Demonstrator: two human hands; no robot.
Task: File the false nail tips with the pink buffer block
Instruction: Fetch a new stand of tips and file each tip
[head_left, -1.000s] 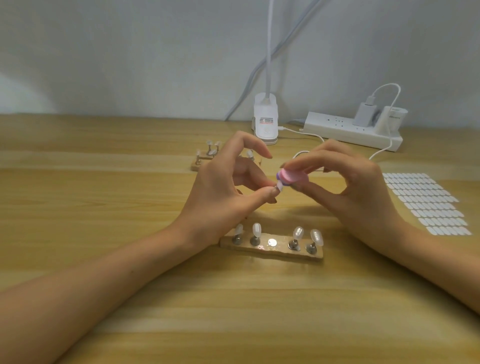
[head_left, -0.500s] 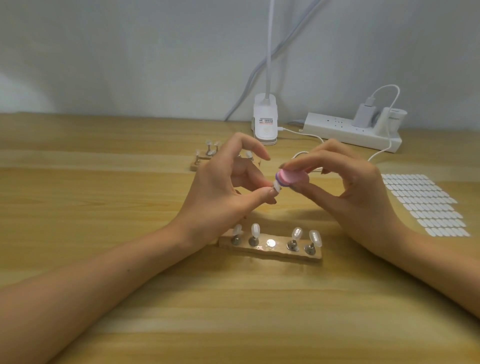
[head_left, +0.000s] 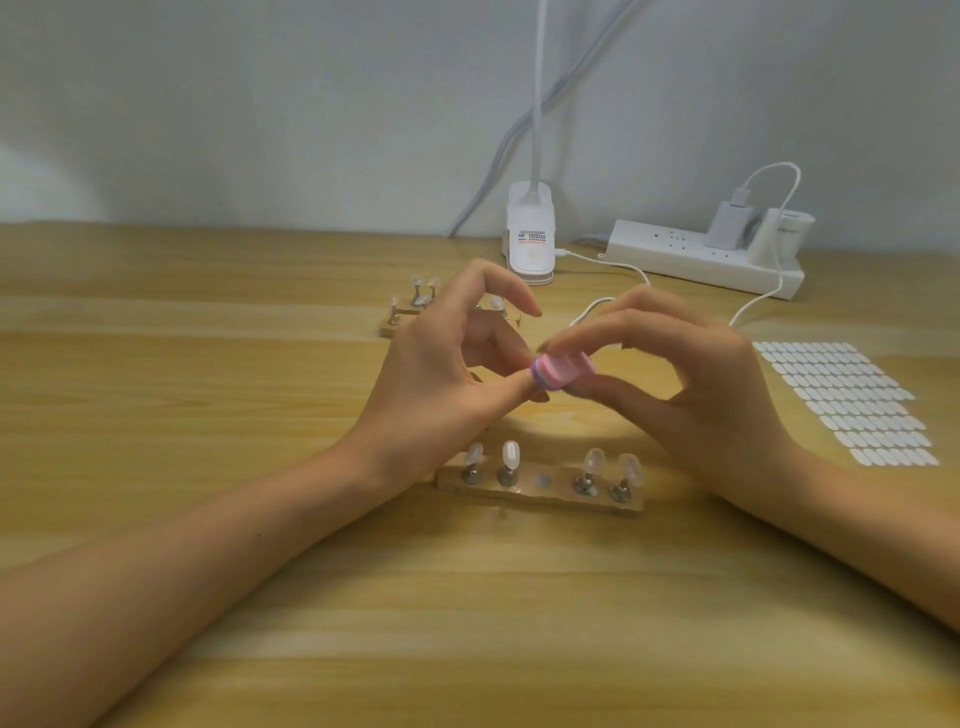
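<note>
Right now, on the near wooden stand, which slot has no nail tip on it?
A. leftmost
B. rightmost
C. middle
C: the near wooden stand carries two nail tips to the left and two to the right, while the middle slot shows only a bare round spot.

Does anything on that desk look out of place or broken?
Only one gap: the near wooden stand has four nail tips, but its middle spot is bare. Nothing looks spilled or damaged.
</note>
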